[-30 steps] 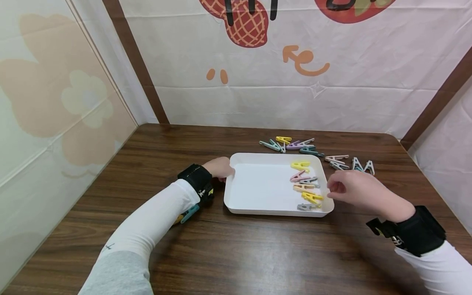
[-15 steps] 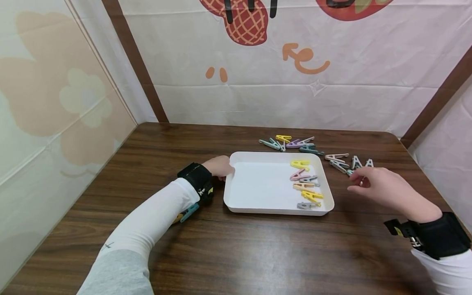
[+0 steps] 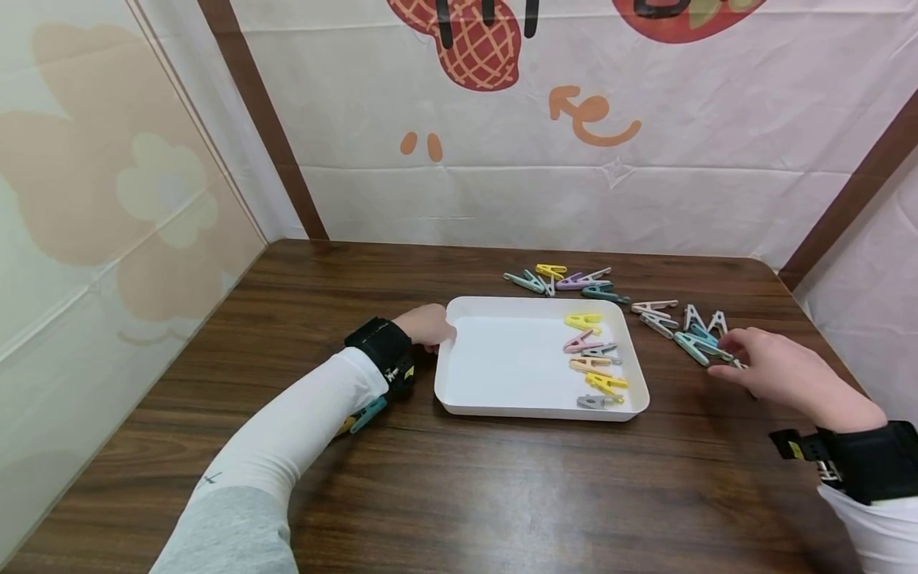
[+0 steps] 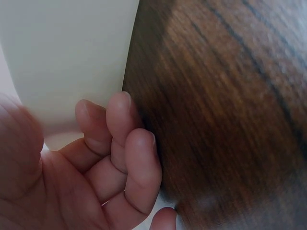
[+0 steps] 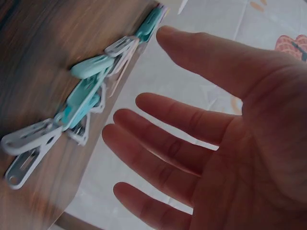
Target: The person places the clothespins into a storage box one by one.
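Note:
A shallow white tray (image 3: 502,363) lies on the table. My left hand (image 3: 425,325) grips its left edge; in the left wrist view the curled fingers (image 4: 139,158) lie along the tray's outer wall. In the tray's right part is a column of several clothespins, among them a yellow one (image 3: 584,320), a pink one (image 3: 582,343) and a grey one (image 3: 598,402). My right hand (image 3: 785,367) hovers right of the tray beside a loose group of clothespins. Its fingers are spread in the right wrist view, with a green clothespin (image 5: 88,69) and a grey clothespin (image 5: 31,143) beyond the fingertips.
More clothespins, including a purple one (image 3: 570,282) and a dark teal one (image 3: 604,294), lie behind the tray. A teal clothespin (image 3: 369,415) shows partly beneath my left forearm. A printed cloth (image 3: 502,199) hangs along the table's (image 3: 502,494) back edge.
My right hand has moved from the tray's right rim rightward to the loose clothespins, and its fingers have spread. More of the green clothespin now shows. The left hand and tray stay put.

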{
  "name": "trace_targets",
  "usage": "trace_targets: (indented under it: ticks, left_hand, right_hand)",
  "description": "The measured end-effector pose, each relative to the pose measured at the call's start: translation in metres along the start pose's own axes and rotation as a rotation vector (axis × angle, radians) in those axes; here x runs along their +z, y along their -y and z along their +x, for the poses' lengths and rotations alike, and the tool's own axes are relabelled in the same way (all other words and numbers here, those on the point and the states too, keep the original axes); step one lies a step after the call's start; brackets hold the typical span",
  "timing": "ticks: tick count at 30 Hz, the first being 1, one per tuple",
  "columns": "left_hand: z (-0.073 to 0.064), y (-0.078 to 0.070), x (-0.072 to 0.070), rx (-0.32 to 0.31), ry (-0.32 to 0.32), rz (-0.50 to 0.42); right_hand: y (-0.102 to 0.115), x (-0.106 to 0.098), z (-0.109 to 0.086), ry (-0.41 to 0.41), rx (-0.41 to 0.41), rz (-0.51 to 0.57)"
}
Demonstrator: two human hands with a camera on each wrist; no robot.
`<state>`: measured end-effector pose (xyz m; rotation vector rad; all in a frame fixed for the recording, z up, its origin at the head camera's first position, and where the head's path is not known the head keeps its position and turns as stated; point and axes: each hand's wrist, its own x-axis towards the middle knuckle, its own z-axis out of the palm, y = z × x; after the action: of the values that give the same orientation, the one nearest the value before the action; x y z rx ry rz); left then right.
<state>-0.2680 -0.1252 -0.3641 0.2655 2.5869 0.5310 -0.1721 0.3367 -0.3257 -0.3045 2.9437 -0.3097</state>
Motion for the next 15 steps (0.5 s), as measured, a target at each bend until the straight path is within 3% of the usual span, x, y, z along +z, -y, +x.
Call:
trace_targets:
  ticks: [15]
  left_hand:
    - [-0.002,-0.001,0.000,0.009,-0.002,-0.002]
  right_hand:
    - [-0.026,0.010,0.001,0.023,0.080,-0.059]
